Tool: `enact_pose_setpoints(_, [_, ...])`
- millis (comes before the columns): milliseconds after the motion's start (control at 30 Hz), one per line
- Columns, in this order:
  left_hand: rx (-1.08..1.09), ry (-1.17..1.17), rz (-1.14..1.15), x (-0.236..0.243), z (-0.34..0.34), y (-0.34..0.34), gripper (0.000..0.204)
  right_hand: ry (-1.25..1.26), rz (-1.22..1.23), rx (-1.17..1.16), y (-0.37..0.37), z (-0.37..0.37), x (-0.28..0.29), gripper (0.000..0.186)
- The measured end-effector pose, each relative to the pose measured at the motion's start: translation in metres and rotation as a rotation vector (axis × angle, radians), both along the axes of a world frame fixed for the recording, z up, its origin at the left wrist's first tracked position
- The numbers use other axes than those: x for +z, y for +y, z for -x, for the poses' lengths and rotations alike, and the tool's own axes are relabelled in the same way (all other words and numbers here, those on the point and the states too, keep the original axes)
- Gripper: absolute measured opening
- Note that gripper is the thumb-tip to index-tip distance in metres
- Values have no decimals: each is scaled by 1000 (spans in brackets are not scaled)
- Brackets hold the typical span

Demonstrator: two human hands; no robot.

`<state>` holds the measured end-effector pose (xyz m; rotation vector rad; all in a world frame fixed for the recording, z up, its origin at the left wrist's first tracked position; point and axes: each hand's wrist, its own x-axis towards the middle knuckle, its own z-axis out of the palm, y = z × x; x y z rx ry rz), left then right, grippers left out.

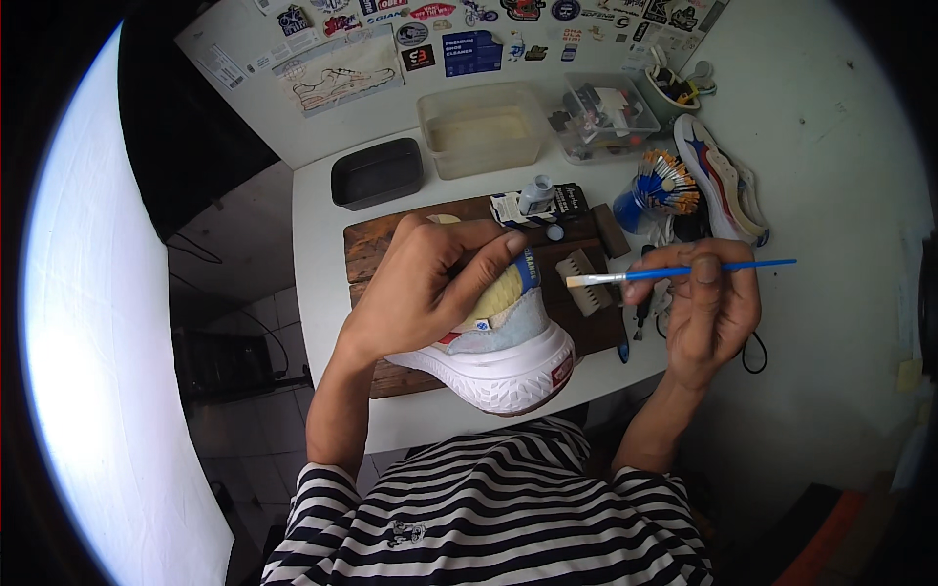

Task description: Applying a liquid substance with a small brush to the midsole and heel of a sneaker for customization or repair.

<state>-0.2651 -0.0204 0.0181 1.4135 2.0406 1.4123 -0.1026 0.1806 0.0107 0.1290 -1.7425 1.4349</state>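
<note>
My left hand (pixel 430 283) grips a sneaker (pixel 498 366) by its upper, thumb along the collar. The shoe has a thick white sole, a pale grey-blue heel and a yellow and blue lining; its heel points toward me and to the right. Between the fingers of my right hand (pixel 708 303) is a paintbrush (pixel 674 272) with a thin blue handle. Its flat pale bristles point left, apart from the shoe. Beneath the shoe lies a dark wooden board (pixel 371 239). Just beyond the shoe is a wooden scrubbing brush (pixel 584 283).
At the back stand a black tray (pixel 376 173), a translucent tub (pixel 484 127) and a clear box of small items (pixel 606 117). A small open bottle (pixel 536 195) sits near the board's far edge. To the right are a blue cup of brushes (pixel 635 207) and another sneaker (pixel 718 176).
</note>
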Motion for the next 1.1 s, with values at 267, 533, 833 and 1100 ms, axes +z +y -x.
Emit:
enact_pose_setpoints(267, [109,110,-230,19,19,-24,27,-374,-479,-282,33,76,-10,18])
enact_pose_setpoints(533, [95,206,-28,-20,11,-35,22,-407,-619,-192,44,117,-46,16])
enact_pose_setpoints(833, [89,117,-61,-32,-4,-33,25,-449,-594,-192,47,120,-65,17])
enact_pose_setpoints(1100, [105,72,-45,-33,-9,-30,25,-363,-509,-274,58,114,-57,18])
